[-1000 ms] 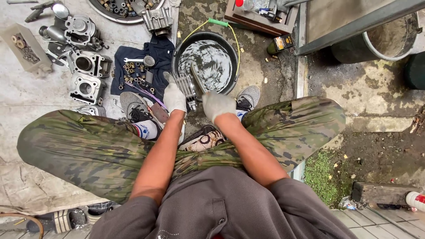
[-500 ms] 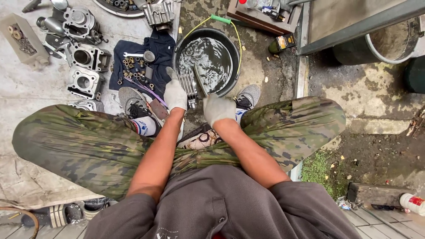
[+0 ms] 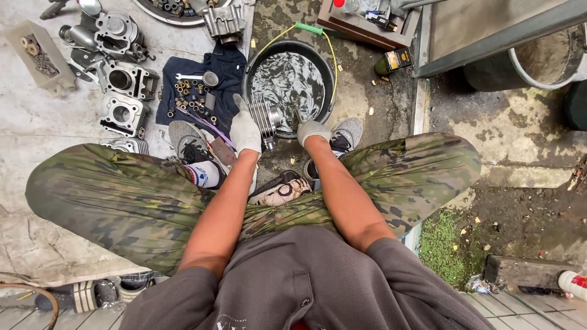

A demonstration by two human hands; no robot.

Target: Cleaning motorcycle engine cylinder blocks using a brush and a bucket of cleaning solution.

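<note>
I squat in camouflage trousers, both hands in grey gloves. My left hand grips a finned metal engine cylinder and holds it over the near rim of a black basin of dark, shiny liquid. My right hand is closed on a slim dark tool, perhaps a brush. Its tip points into the basin just right of the cylinder. My grey shoes stand on either side of the basin.
Engine cylinders and casings lie on the grey floor at the left. Beside them a dark blue cloth carries small bolts and a wrench. A wooden tray with bottles, a small can and a round tub stand behind.
Both hands have moved forward from between my knees to the basin's rim. The cylinder is now over the liquid, and the right hand has drawn apart from the left.
</note>
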